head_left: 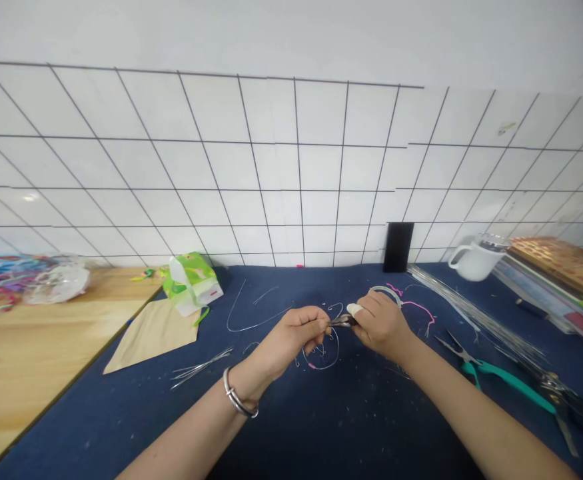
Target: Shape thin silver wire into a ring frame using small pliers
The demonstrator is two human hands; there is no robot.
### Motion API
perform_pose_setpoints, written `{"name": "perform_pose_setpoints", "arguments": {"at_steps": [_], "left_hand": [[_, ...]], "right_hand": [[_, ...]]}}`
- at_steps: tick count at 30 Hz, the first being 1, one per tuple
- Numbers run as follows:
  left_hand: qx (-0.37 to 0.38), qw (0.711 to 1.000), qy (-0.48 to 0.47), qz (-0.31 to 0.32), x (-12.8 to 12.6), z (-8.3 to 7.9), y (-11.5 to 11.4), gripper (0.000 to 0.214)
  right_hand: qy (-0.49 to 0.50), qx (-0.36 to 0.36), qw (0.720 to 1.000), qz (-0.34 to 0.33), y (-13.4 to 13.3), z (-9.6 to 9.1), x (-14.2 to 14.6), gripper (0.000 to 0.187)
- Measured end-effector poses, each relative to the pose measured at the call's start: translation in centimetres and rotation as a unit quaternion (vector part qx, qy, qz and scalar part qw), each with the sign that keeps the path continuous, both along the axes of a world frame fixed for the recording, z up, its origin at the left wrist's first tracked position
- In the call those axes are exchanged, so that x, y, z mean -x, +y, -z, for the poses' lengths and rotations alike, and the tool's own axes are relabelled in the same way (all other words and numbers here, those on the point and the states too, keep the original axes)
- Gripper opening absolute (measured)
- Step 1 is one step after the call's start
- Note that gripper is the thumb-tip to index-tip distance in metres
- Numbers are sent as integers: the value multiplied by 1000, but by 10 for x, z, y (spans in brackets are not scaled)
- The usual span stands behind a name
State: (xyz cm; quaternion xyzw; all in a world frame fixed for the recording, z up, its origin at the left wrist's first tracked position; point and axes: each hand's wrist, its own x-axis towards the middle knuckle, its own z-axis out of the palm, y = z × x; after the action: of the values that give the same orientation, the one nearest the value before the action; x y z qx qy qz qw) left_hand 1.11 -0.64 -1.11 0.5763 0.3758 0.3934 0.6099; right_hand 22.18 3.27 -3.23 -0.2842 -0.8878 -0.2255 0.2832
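The right hand [382, 323] grips the small pliers [341, 321] over the dark blue cloth [281, 427]; the left hand [298, 333] has its thumb and finger pinched at the pliers' tip; what sits in that pinch is too small to tell; a thin wire loop [338, 348] shows just below the hands; teal-handled pliers [516, 385] lie to the right; short straight wires [201, 368] lie to the left.
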Motion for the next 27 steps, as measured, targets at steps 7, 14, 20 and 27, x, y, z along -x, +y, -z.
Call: {"name": "perform_pose_setpoints", "arguments": {"at_steps": [7, 14, 20, 27], "left_hand": [[23, 999, -26, 3, -3, 0, -2, 18], [22, 999, -36, 6, -3, 0, -3, 17], [18, 999, -31, -1, -3, 1, -3, 19], [7, 1000, -29, -8, -4, -1, -4, 19]], "right_hand": [[14, 6, 1000, -10, -1, -1, -1, 9], [11, 8, 1000, -9, -1, -1, 0, 9], [14, 8, 1000, -11, -1, -1, 0, 10], [28, 8, 1000, -8, 0, 1, 1, 9]]}}
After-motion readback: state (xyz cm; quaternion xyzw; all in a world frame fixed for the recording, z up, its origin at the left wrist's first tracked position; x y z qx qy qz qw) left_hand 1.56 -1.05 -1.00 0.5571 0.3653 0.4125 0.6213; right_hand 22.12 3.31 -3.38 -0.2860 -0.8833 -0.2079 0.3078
